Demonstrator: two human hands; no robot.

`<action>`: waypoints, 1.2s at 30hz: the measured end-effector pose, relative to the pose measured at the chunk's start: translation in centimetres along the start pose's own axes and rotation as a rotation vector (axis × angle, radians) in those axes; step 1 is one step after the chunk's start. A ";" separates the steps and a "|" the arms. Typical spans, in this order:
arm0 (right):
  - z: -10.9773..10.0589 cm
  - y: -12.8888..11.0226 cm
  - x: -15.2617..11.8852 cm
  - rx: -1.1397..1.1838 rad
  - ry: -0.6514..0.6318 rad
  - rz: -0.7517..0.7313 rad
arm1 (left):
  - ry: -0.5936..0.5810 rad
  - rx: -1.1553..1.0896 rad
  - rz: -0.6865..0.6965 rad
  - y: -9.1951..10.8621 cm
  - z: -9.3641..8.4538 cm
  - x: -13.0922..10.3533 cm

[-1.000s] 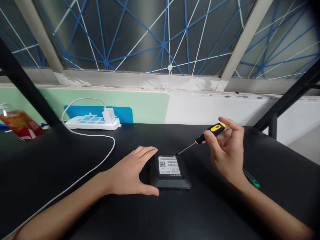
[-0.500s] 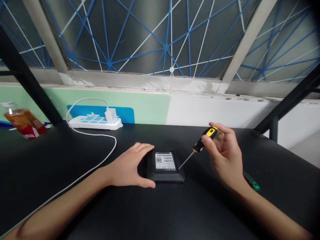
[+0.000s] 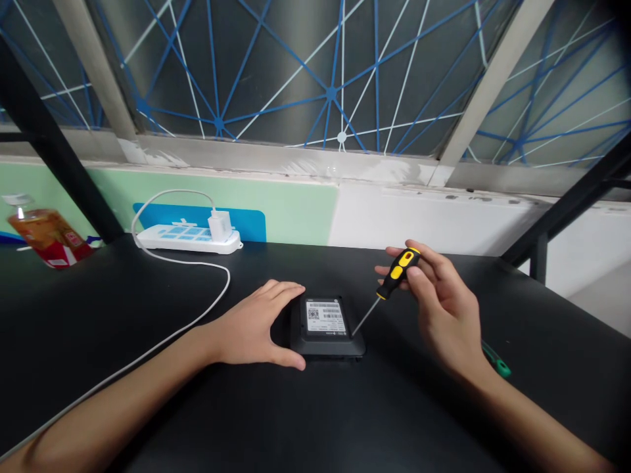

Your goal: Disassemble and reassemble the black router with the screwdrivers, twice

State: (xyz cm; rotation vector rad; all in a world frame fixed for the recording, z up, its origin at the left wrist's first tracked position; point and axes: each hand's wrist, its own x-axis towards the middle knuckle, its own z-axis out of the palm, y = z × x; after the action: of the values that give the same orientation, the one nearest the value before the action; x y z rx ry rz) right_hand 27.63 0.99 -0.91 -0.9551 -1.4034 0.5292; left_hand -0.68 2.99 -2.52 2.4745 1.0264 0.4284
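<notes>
**Slanted screwdriver at the corner of a labelled black case**

On the dark surface (image 3: 315,420), a black electronic device (image 3: 325,345) lies label-up between the hands, just right of the left hand (image 3: 259,325). That hand is spread around its side, fingertips by the far edge, thumb by the near one; whether it presses, I cannot tell. If that hold is loose, the case could skid or twist. The right hand (image 3: 446,309) grips a black-and-yellow screwdriver (image 3: 393,281) by the handle, its tip at the case's near corner on that hand's side. With the shaft so tilted, the tip could slip, scratching the casing or chewing a screw head (if one sits there; it is too small to see).

Beyond the left hand, well apart, a bottle (image 3: 46,233) has red wrapping with illegible print. Near the left fingertips, the device's white label (image 3: 326,325) shows barcodes, a QR code (image 3: 313,315) and fine print; I can read no brand.
</notes>
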 end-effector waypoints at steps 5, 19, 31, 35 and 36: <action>-0.1 -0.3 0.2 -0.095 0.069 -0.083 | -0.021 0.008 -0.025 0.3 -0.1 -0.1; -0.2 -0.2 0.1 -0.144 0.073 -0.036 | -0.021 0.036 -0.025 0.3 0.0 0.1; -0.2 0.2 -0.6 0.006 -0.032 0.002 | -0.029 0.020 -0.047 0.3 -0.1 0.0; 0.1 0.1 -0.3 -0.028 0.004 -0.028 | -0.028 0.019 -0.047 0.1 0.0 0.1; 0.1 0.0 -0.2 -0.064 0.021 -0.044 | -0.031 0.020 -0.049 0.1 0.0 0.1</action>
State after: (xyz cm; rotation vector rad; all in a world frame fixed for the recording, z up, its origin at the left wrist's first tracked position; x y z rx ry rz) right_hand 27.53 0.81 -1.04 -0.9757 -1.4263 0.4424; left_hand -0.56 2.96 -2.42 2.4600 1.0807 0.3656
